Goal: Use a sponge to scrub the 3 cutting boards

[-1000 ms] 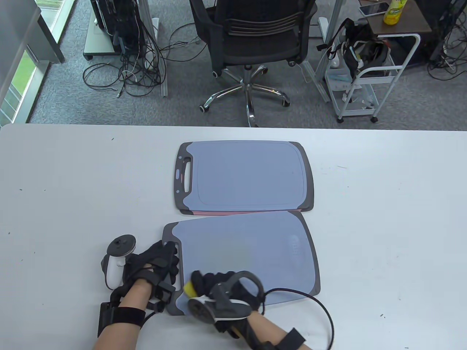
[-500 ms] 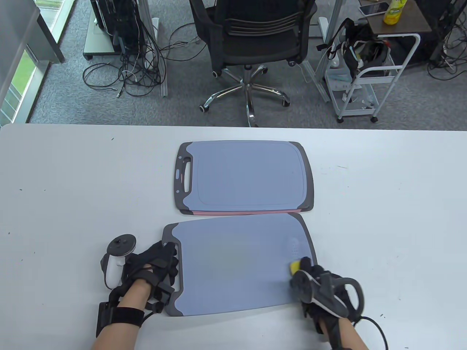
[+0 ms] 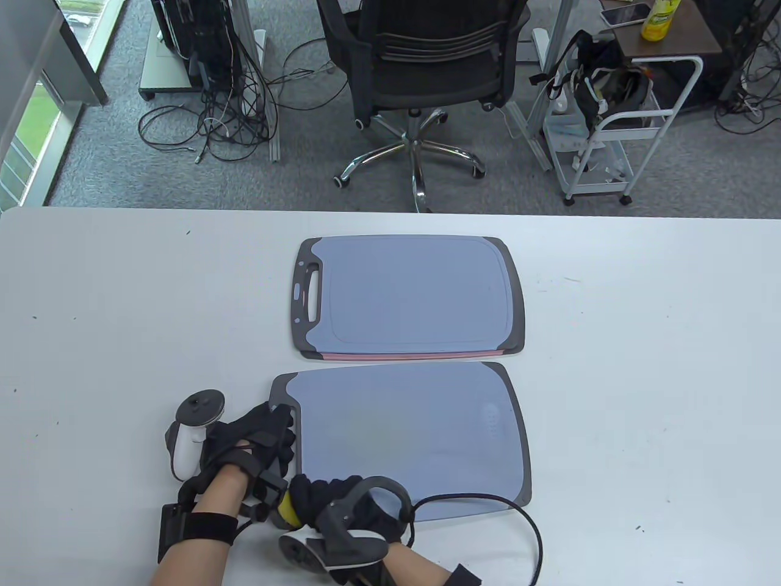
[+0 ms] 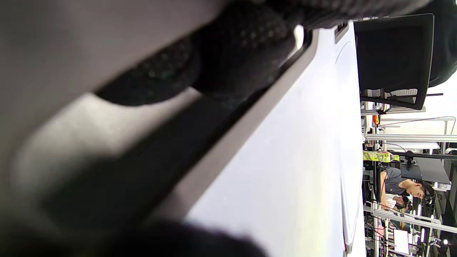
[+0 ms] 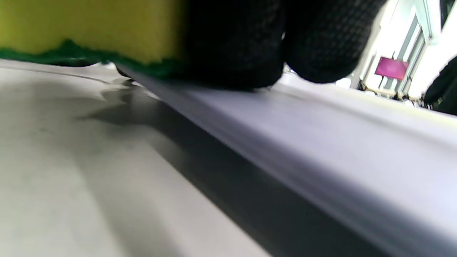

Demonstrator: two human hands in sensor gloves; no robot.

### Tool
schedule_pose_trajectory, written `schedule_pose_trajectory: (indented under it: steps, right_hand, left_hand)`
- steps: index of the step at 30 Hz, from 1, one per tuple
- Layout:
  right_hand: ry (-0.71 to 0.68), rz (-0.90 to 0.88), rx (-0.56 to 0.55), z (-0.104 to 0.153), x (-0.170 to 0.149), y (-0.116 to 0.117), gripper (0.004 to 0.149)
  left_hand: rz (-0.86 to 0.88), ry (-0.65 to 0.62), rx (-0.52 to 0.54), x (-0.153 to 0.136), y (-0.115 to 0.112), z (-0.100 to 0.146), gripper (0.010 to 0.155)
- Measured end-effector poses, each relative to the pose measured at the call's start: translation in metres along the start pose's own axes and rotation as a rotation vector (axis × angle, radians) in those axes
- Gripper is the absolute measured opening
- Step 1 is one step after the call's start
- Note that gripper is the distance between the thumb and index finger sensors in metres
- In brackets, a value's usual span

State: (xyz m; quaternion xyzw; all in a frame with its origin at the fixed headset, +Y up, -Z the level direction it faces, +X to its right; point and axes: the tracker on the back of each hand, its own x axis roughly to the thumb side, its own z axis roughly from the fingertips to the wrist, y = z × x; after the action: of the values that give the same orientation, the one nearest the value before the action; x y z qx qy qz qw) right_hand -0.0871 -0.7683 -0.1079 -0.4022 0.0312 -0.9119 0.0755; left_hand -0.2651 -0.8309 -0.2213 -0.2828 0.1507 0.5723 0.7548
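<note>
At the near blue-grey plastic cutting board (image 3: 409, 436), right hand (image 3: 329, 503) grips yellow-green sponge (image 3: 287, 511); left hand (image 3: 259, 442) lies flat, fingers spread, on its handle end.

On the white bench (image 3: 640, 342) a blue-grey cutting board (image 3: 409, 439) lies nearest the person; the left hand (image 3: 256, 442) rests on its handle end at the left edge; the right hand (image 3: 332, 503) grips a yellow sponge (image 3: 285, 510) at the board's near left corner; just beyond lies a second board (image 3: 415, 293), stacked on a third board (image 3: 403, 356) whose pink edge shows beneath.
</note>
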Motion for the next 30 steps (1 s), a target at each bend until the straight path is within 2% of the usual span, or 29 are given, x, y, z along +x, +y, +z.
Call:
schedule_pose_trajectory:
  steps: [1,3,6,9,11,18,20,22,23,25,27,28,29,30]
  right_hand:
    - [-0.011,0.058,0.008,0.002,-0.003,0.001,0.08]
    - [0.0,0.032,-0.008,0.013,-0.018,0.005,0.08]
    - [0.049,0.009,0.031,0.044,-0.054,0.014,0.08]
    - [0.118,-0.01,0.051,0.086,-0.102,0.025,0.08]
    - [0.218,-0.054,0.08,0.122,-0.142,0.034,0.08]
    - [0.501,-0.071,0.153,0.206,-0.239,0.054,0.077]
    - [0.566,-0.118,0.155,0.219,-0.253,0.058,0.075]
    - [0.646,-0.179,0.165,0.23,-0.266,0.062,0.075]
    - [0.699,-0.187,0.147,0.238,-0.273,0.062,0.075]
    - [0.718,-0.156,0.091,0.245,-0.282,0.06,0.075]
    - [0.765,-0.155,0.067,0.252,-0.291,0.06,0.075]
    - [0.792,-0.179,0.061,0.254,-0.296,0.061,0.075]
    - [0.808,-0.2,0.058,0.256,-0.298,0.062,0.075]
    - [0.829,-0.224,0.054,0.257,-0.303,0.063,0.075]
  left_hand:
    - [-0.002,-0.001,-0.002,0.0,0.0,0.0,0.052]
    - [-0.011,-0.002,0.004,0.0,0.0,0.0,0.052]
    - [-0.009,-0.002,0.001,0.0,0.0,-0.001,0.052]
    - [-0.006,-0.001,-0.003,0.001,0.0,0.0,0.052]
    - [-0.012,-0.002,0.006,0.0,0.0,0.0,0.052]
    - [0.02,0.004,0.005,-0.002,0.0,0.003,0.054]
    - [0.043,0.013,0.008,-0.003,0.0,0.003,0.057]
    - [0.101,0.036,-0.035,-0.006,0.0,0.003,0.06]
    - [0.131,0.052,-0.065,-0.007,0.0,0.004,0.062]
    - [0.134,0.034,-0.107,-0.007,0.0,0.004,0.063]
    - [0.164,-0.02,-0.204,-0.006,0.001,0.005,0.056]
    - [0.177,-0.095,-0.235,-0.002,0.002,0.007,0.052]
    - [0.173,-0.126,-0.214,0.003,0.003,0.011,0.05]
    - [0.155,-0.189,-0.147,0.012,0.004,0.018,0.049]
